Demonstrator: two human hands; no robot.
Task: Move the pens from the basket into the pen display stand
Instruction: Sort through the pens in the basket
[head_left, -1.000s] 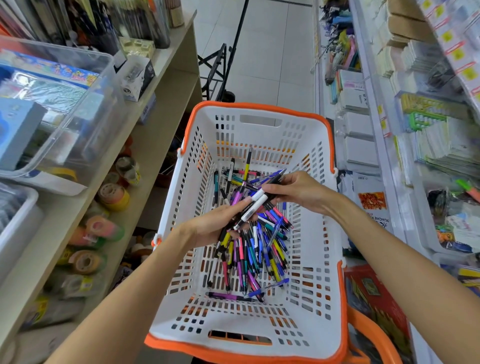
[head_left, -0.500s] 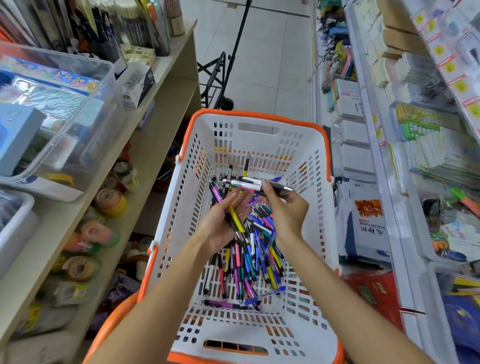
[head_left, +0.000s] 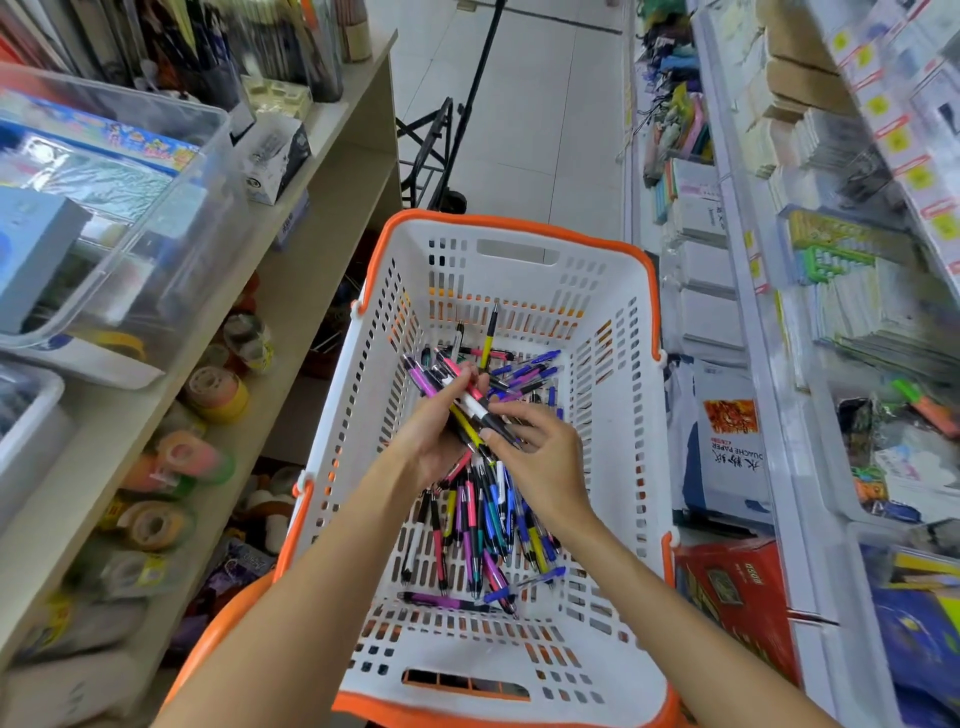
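Gripping a pen bundle (head_left: 457, 400), left fingers (head_left: 475, 379) curl; right fingers (head_left: 511, 413) pinch its end.

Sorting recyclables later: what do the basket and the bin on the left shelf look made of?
Basket: likely moulded plastic, matte white with orange rim, judging by its slotted walls. Bin: apparently clear glossy plastic; contents show through it.
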